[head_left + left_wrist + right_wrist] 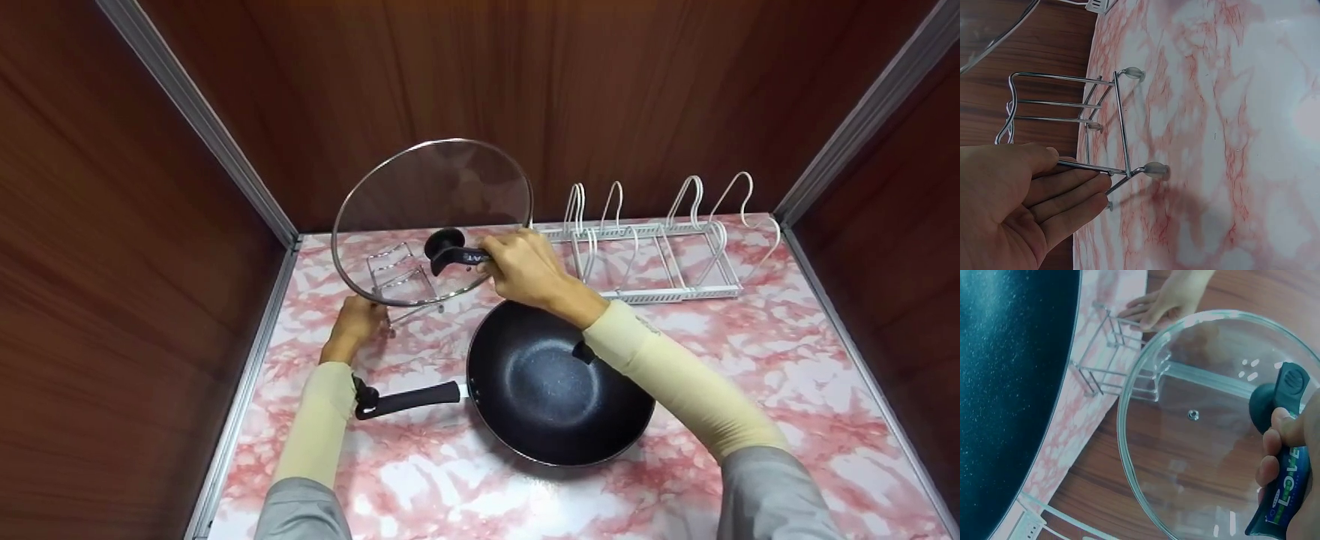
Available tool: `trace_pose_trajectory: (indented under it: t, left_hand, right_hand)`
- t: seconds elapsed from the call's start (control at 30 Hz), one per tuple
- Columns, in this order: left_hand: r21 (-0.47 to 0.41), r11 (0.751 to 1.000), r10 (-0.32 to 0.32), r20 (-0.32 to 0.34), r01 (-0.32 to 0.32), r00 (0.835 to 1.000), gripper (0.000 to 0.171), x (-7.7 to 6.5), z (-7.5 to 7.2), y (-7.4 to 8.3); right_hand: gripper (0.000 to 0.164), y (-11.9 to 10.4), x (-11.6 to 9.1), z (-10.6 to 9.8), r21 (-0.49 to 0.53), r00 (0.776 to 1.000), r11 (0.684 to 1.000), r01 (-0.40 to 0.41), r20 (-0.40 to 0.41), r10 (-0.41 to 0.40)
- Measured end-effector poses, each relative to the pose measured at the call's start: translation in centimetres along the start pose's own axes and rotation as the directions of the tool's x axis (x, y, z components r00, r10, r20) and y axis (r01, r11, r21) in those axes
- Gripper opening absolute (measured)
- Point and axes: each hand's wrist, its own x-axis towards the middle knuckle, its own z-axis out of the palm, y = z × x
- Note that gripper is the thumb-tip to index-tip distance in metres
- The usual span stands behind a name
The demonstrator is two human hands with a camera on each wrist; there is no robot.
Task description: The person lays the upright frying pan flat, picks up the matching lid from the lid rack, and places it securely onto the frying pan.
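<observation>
My right hand (pixel 529 270) grips the black handle (pixel 1291 492) of a round glass lid (pixel 442 176) with a metal rim. The lid is raised and tilted, its glass overlapping a small chrome wire rack (pixel 1121 121) in the head view. My left hand (pixel 355 324) pinches one wire of that rack between thumb and fingers, at its near left side. The rack stands on small clear feet on the marbled tabletop. A black wok (pixel 551 382) lies below my right forearm, with its long handle (pixel 416 399) pointing left toward my left wrist.
A white rack (pixel 682 294) with several curved wire dividers stands at the back right. Dark wood-grain panels (pixel 450 75) with grey metal edging enclose the table (pixel 420 480) at the back and on both sides.
</observation>
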Motion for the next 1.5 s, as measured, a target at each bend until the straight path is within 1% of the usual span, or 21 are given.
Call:
trace_pose_trajectory:
  t: [0.1, 0.2, 0.33, 0.47, 0.6, 0.73, 0.83, 1.0, 1.07, 1.23, 1.3, 1.43, 1.5]
  left_hand:
    - [-0.041, 0.998, -0.044, 0.033, 0.045, 0.998, 0.021, 0.0, 0.0, -0.1]
    - [-0.079, 0.994, -0.068, 0.064, 0.073, 0.996, 0.020, -0.1, -0.1, -0.2]
    - [-0.058, 0.997, -0.053, 0.057, 0.056, 0.997, 0.019, 0.0, -0.1, -0.2]
    - [-0.010, 1.000, -0.010, 0.039, 0.010, 0.999, 0.020, 0.2, 0.0, -0.2]
    - [-0.017, 1.000, 0.024, 0.036, -0.023, 0.999, 0.020, 0.1, 0.0, -0.1]
    - [-0.034, 0.999, 0.041, 0.037, -0.040, 0.998, 0.021, 0.0, -0.1, -0.1]
    - [-0.042, 0.998, 0.046, 0.042, -0.044, 0.998, 0.023, 0.1, -0.2, -0.1]
    - [-0.035, 0.998, 0.052, 0.055, -0.050, 0.997, 0.023, 0.1, -0.2, -0.1]
    - [-0.043, 0.998, 0.043, 0.064, -0.040, 0.997, 0.023, 0.0, -0.2, -0.1]
    - [-0.019, 0.999, 0.044, 0.059, -0.043, 0.997, 0.025, 0.0, -0.3, 0.0]
    - [-0.021, 0.999, 0.041, 0.072, -0.040, 0.997, 0.026, -0.1, -0.3, 0.1]
    - [-0.043, 0.999, 0.021, 0.131, -0.015, 0.991, 0.028, -0.3, -0.5, 0.4]
    - [-0.020, 1.000, 0.017, 0.139, -0.014, 0.990, 0.029, -0.4, -0.7, 0.5]
  right_hand:
    - [0.014, 0.2, -0.3, -0.1, -0.006, 1.000, 1.000, 0.005, 0.020, -0.005]
    - [0.016, 0.4, -0.6, -0.1, -0.020, 0.999, 1.000, 0.018, 0.033, -0.017]
    - [0.020, 0.5, -1.0, -0.1, -0.030, 0.999, 0.999, 0.032, 0.039, -0.031]
    - [0.025, 0.6, -1.3, 0.0, -0.042, 0.999, 0.999, 0.034, 0.036, -0.033]
    - [0.028, 0.8, -1.7, -0.1, -0.031, 0.998, 0.999, 0.009, 0.060, -0.007]
    - [0.027, 1.0, -2.0, -0.1, -0.030, 0.998, 0.999, -0.013, 0.064, 0.015]
    - [0.027, 1.1, -2.2, -0.2, -0.038, 0.999, 0.999, -0.019, 0.050, 0.021]
    - [0.030, 1.2, -2.6, -0.4, -0.053, 0.998, 0.998, -0.038, 0.048, 0.041]
    - [0.031, 1.2, -2.8, -0.5, -0.061, 0.997, 0.997, -0.048, 0.051, 0.051]
    - [0.032, 1.3, -3.3, -0.6, -0.069, 0.997, 0.996, -0.055, 0.043, 0.058]
    - [0.033, 1.4, -3.4, -0.7, -0.069, 0.998, 0.996, -0.056, 0.039, 0.059]
    - [0.033, 1.5, -3.7, -0.9, -0.074, 0.997, 0.995, -0.068, 0.035, 0.071]
    - [0.033, 1.5, -3.8, -1.0, -0.078, 0.996, 0.994, -0.078, 0.033, 0.081]
